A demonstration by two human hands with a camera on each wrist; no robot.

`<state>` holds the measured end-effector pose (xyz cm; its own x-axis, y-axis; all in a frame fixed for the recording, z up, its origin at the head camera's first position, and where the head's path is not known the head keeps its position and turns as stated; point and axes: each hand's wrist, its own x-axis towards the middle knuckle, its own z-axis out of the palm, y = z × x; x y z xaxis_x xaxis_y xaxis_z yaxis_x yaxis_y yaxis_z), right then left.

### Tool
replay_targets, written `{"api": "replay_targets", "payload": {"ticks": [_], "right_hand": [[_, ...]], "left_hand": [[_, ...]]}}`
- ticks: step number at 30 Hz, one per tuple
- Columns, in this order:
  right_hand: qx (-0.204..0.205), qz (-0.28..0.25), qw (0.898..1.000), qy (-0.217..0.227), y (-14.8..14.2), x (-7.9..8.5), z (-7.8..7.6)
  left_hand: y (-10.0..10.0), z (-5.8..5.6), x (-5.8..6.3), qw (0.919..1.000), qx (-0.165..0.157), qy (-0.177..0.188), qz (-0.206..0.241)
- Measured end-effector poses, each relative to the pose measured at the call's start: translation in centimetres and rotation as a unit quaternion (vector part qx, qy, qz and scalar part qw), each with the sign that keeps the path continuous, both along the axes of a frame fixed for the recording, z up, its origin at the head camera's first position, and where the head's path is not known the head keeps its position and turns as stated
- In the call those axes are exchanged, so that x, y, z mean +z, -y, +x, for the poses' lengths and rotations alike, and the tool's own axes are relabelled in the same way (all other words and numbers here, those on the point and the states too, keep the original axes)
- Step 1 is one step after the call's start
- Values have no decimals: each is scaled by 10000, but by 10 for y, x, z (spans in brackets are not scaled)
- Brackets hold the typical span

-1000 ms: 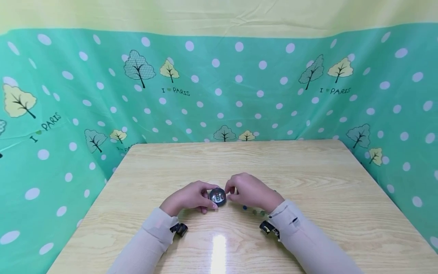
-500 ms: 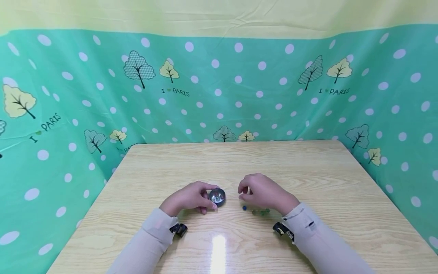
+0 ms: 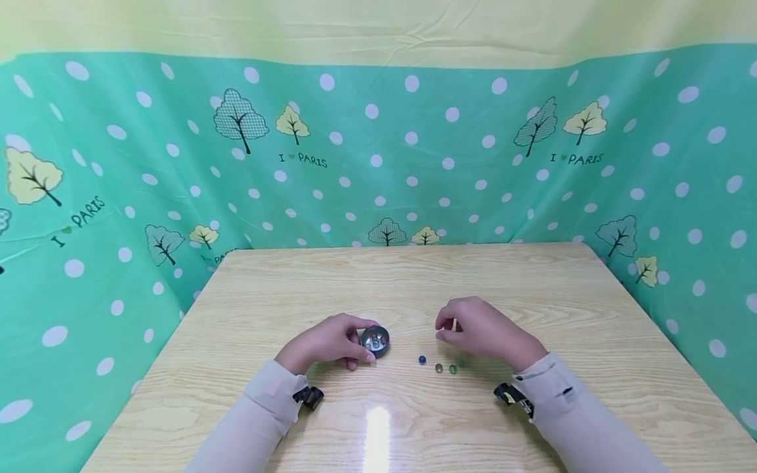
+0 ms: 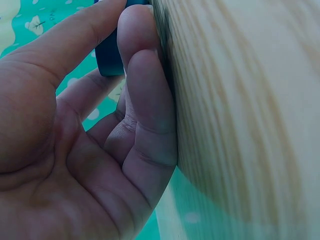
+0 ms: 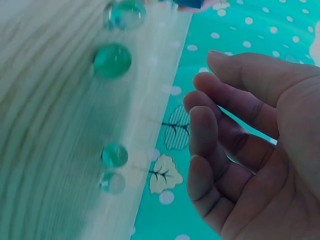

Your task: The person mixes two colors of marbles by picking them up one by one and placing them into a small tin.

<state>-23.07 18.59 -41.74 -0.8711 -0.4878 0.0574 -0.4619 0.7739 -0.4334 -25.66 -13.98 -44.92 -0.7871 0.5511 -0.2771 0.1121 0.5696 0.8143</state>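
My left hand [image 3: 331,341] grips a small round dark bowl [image 3: 384,351] between thumb and fingers at its left side. Inside the bowl's shiny interior lie several small marbles, red and green among them. In the left wrist view the bowl's dark wall [image 4: 109,59] shows behind the fingers, which rest along the tabletop. Right of the bowl, my right hand [image 3: 481,332] hovers with loosely bent fingers and nothing between them. Below it on the table lie a blue marble [image 3: 422,360], a clear brownish marble [image 3: 439,368] and two green marbles, one nearer [image 3: 453,369].
The wooden table [image 3: 307,282] extends around both hands. A green dotted curtain [image 3: 378,131] with tree prints hangs behind and along both sides. A camera is strapped at each wrist, and a bright light reflection [image 3: 377,437] lies near the front.
My right hand has moved from beside the bowl's edge to the right, over the loose marbles, which are now less covered. My left hand and the bowl have stayed in place.
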Motion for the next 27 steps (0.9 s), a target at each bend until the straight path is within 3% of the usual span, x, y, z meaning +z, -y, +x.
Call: {"api": "replay_targets", "payload": {"ticks": [11,27], "right_hand": [[-565,-203,9975,370,-24,-3,-7],[-854,-159,9929,817,-49,-17,-21]], "left_hand": [[0,1,1,10000,8,-6,-18],[1,1,0,10000,20,52,70]]}}
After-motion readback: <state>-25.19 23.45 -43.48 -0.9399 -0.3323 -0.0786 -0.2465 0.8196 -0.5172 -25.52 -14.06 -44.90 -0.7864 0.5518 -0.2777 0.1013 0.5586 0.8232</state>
